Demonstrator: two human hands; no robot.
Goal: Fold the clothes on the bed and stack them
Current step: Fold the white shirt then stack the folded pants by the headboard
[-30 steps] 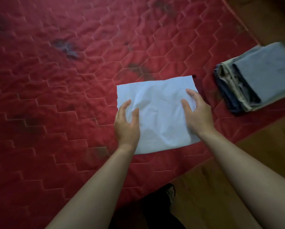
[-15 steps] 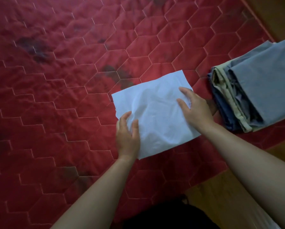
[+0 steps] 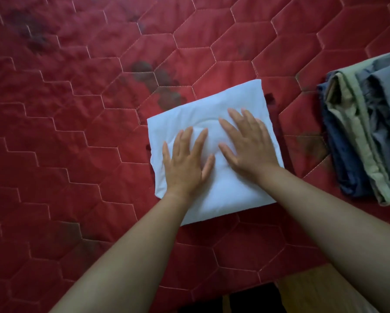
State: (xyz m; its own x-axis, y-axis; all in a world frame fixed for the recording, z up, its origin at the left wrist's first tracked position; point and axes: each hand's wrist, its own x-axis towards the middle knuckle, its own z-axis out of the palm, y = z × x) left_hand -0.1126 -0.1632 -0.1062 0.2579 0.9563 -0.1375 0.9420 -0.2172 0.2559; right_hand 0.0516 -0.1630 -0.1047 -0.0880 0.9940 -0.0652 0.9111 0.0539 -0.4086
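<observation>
Both forearms reach in over the near edge of the bed (image 3: 76, 114), which has a red quilted cover. The left hand (image 3: 186, 163) lies palm down on the folded white cloth (image 3: 234, 98), fingers straight and spread. The right hand (image 3: 248, 143) lies flat just beside it, fingers spread and angled to the far left. Neither hand grips anything; both press the cloth, which lies flat near that edge. Farther right, well apart from the cloth, sits a stack of folded clothes (image 3: 366, 132).
</observation>
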